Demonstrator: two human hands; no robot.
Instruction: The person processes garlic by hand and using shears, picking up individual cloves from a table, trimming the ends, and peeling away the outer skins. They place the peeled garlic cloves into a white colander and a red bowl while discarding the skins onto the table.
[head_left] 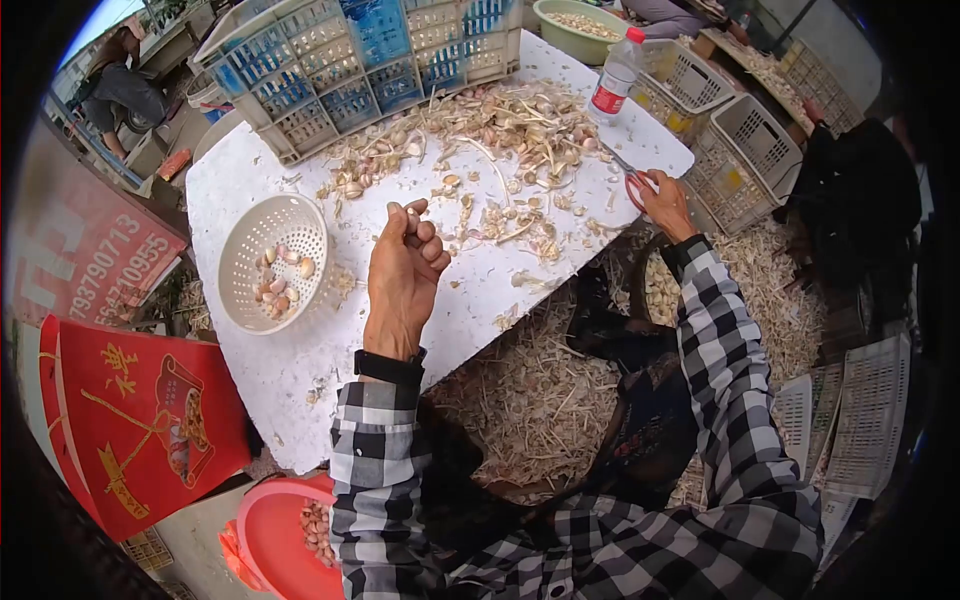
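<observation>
My left hand (402, 275) is raised over the white tabletop (400, 345), fingers curled in and thumb pressed to the index finger on what looks like a small garlic clove (413, 213). My right hand (667, 207) grips red-handled scissors (633, 183) at the table's right edge, blades pointing toward the pile. Loose garlic cloves, skins and cut stalks form a heap (500, 130) across the back of the table. Left of my left hand stands a round white colander (243, 235) with several garlic cloves (280, 285) on its bottom.
A blue-and-white plastic crate (365, 60) leans at the back; a red-capped bottle (612, 85) stands nearby. Grey crates (745, 165) are at right, a red gift box (140, 410) at left, and a red basin (275, 540) below. Another person (125, 95) sits far left. Stalks cover the ground.
</observation>
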